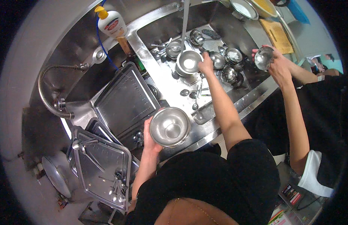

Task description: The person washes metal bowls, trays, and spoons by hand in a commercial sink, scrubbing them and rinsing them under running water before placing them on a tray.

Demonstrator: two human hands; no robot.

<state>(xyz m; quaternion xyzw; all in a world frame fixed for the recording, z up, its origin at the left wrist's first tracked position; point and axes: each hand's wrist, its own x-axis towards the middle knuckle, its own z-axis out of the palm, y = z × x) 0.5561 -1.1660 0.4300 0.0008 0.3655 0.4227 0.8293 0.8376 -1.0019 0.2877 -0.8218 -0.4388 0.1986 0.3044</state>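
Note:
My left hand (pixel 151 137) grips a stack of steel bowls (pixel 169 128) from its left side, in front of my body. Out over the sink basin (pixel 174 104), my right hand (pixel 206 64) holds a round steel bowl (pixel 190 62) by its right rim. A pale vertical line comes down to this bowl from a tap; whether it is spout or water I cannot tell. Around the bowl lie several other steel bowls (pixel 232 55) and loose spoons (pixel 184 92). A dark scrubber (pixel 211 34) sits in the far corner.
At the right, a co-worker's hands (pixel 281 63) hold a small metal bowl (pixel 263 58). Large metal trays (pixel 126 98) lean in the left basin; another tray (pixel 106 168) bears cutlery (pixel 117 187). A pump bottle (pixel 112 24), curved tap (pixel 43 87) and cutting board (pixel 276 36) stand around.

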